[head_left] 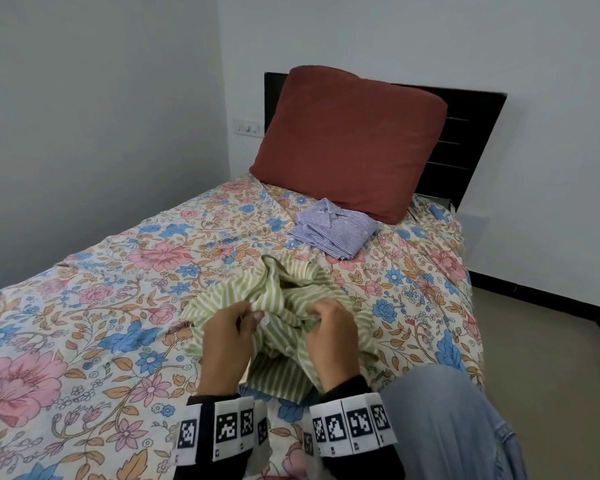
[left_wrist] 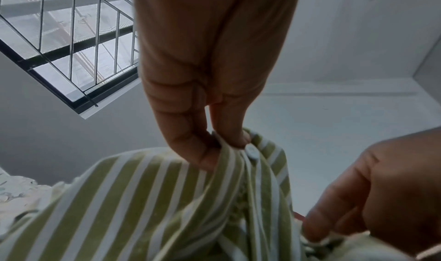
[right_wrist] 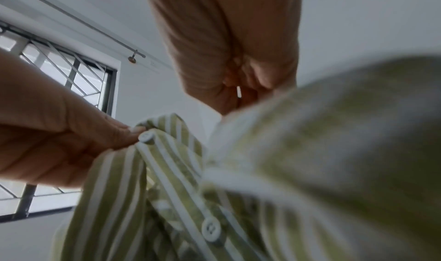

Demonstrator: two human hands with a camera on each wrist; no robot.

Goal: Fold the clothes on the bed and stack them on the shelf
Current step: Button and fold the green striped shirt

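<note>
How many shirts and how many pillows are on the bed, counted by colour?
Green-and-white striped shirt, crumpled, gripped by left hand and right hand: 1
Blue-and-white striped shirt, folded: 1
Rust-red pillow: 1
Total: 3

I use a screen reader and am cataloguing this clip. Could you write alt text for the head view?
Two hands, left hand and right hand, pinch a crumpled green-and-white striped button shirt on a floral-print bedspread. Beyond it a folded blue-and-white striped shirt lies before a rust-red pillow leaning on a dark headboard.
</note>
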